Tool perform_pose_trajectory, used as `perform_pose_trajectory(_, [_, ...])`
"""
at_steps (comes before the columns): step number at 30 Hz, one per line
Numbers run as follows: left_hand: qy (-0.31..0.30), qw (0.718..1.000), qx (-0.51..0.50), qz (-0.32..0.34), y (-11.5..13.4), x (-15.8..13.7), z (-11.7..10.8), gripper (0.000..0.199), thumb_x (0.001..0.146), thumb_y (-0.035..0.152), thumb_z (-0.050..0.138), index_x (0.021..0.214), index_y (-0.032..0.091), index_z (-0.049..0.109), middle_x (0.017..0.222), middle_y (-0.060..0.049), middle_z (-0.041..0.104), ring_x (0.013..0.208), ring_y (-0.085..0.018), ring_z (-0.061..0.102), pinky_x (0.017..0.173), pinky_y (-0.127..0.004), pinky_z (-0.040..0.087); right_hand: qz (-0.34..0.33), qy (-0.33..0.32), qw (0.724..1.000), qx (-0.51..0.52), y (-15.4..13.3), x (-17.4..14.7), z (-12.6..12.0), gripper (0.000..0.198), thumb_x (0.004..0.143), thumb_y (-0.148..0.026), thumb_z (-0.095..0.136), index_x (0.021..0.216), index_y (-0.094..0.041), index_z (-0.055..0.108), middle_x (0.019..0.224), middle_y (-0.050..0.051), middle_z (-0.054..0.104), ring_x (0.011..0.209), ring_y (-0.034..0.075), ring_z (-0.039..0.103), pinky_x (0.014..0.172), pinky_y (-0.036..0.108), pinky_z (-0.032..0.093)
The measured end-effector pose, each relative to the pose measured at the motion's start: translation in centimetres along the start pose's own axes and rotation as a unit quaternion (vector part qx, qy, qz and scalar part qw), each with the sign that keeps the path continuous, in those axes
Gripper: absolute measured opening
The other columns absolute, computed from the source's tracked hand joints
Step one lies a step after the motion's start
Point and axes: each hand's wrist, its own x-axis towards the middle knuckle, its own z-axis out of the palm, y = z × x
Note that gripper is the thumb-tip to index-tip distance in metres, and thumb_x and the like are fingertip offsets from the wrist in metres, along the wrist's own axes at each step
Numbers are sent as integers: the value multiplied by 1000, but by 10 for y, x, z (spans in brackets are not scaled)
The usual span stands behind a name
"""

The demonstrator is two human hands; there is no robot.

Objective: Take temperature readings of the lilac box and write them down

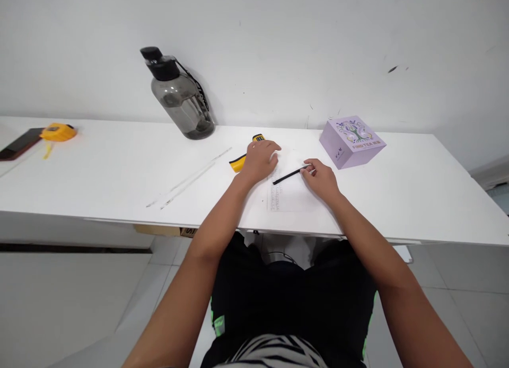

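A black pen (pixel 287 176) is held at its right end by the fingers of my right hand (pixel 321 181), which are closed around it. Its other end points left and down over a white sheet of paper (pixel 298 201) with rows of faint writing along its left side. My left hand (pixel 260 158) is open, palm down, with fingers bent toward the right and the thumb apart. Partly hidden behind it is a yellow-and-black handheld device (pixel 237 163); whether the hand touches it I cannot tell.
A grey see-through water bottle (pixel 185 105) stands by the wall, left of my hands. A purple tea box (pixel 352 141) sits to the right. Far left on the white table (pixel 111 172) lie a yellow tape measure (pixel 59 132) and a dark flat object (pixel 22 143). Dark streaks mark the tabletop.
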Motion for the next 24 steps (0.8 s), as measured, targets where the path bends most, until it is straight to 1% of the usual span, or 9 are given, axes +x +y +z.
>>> perform_pose_trajectory(4, [1, 997, -9, -81, -21, 3, -10, 30, 81, 13, 45, 101, 25, 63, 120, -6, 66, 117, -26, 56, 105, -47, 39, -3, 4, 1000, 5, 1, 0, 0, 32, 83, -37, 57, 112, -24, 63, 88, 2, 70, 72, 19, 60, 74, 35, 47])
perform_pose_trajectory(8, [-10, 981, -12, -195, -34, -1, -14, 58, 74, 26, 60, 131, 24, 47, 139, -16, 54, 131, -35, 46, 105, -53, 39, -8, 5, 1000, 11, 4, 0, 0, 30, 84, -37, 57, 110, -25, 64, 88, 2, 71, 72, 19, 60, 74, 35, 47])
perform_pose_trajectory(10, [-31, 974, 12, -223, -36, -4, -15, 66, 72, 32, 64, 134, 22, 43, 143, -19, 49, 138, -39, 38, 108, -57, 34, -9, 6, 1000, 12, 6, 1, 1, 30, 84, -38, 56, 111, -25, 63, 89, 2, 71, 72, 19, 60, 75, 35, 48])
perform_pose_trajectory(12, [-69, 967, 41, -243, -36, -5, -15, 56, 72, 35, 64, 124, 22, 49, 135, -20, 54, 135, -40, 42, 108, -60, 33, -10, 11, 1000, 13, 6, 1, 1, 30, 84, -38, 56, 111, -25, 63, 90, 2, 71, 71, 19, 60, 75, 36, 48])
perform_pose_trajectory(14, [-109, 958, 54, -260, -33, -5, -16, 38, 73, 36, 61, 107, 22, 54, 118, -20, 63, 121, -40, 54, 101, -60, 37, -21, 33, 999, 18, 4, 1, 0, 29, 86, -37, 54, 110, -25, 64, 93, 3, 71, 73, 20, 61, 78, 38, 50])
perform_pose_trajectory(17, [-128, 953, 59, -266, -29, -3, -18, 25, 73, 35, 61, 93, 22, 53, 101, -18, 67, 102, -40, 62, 87, -57, 46, -56, 140, 988, -15, -1, -2, -7, 27, 90, -37, 48, 106, -23, 65, 108, 9, 68, 98, 25, 63, 94, 46, 47])
perform_pose_trajectory(19, [-119, 955, 72, -261, -27, -3, -18, 26, 71, 35, 63, 92, 23, 52, 99, -18, 67, 100, -40, 63, 82, -54, 48, -57, 243, 966, -68, -2, -2, -16, 30, 91, -41, 48, 109, -23, 64, 126, 13, 61, 125, 32, 52, 107, 55, 36])
perform_pose_trajectory(21, [-112, 957, 88, -254, -27, -2, -18, 26, 71, 36, 63, 91, 23, 53, 99, -16, 68, 96, -38, 64, 79, -51, 48, -29, 325, 940, -99, 4, 1, -27, 43, 89, -49, 51, 123, -24, 59, 145, 15, 46, 143, 38, 31, 112, 64, 24])
perform_pose_trajectory(24, [-98, 959, 100, -245, -30, -3, -18, 26, 70, 40, 65, 89, 24, 56, 94, -12, 70, 88, -33, 65, 75, -47, 48, 26, 367, 928, -54, 27, 13, -39, 65, 90, -64, 41, 145, -29, 39, 159, 12, 22, 152, 39, 8, 111, 70, 21])
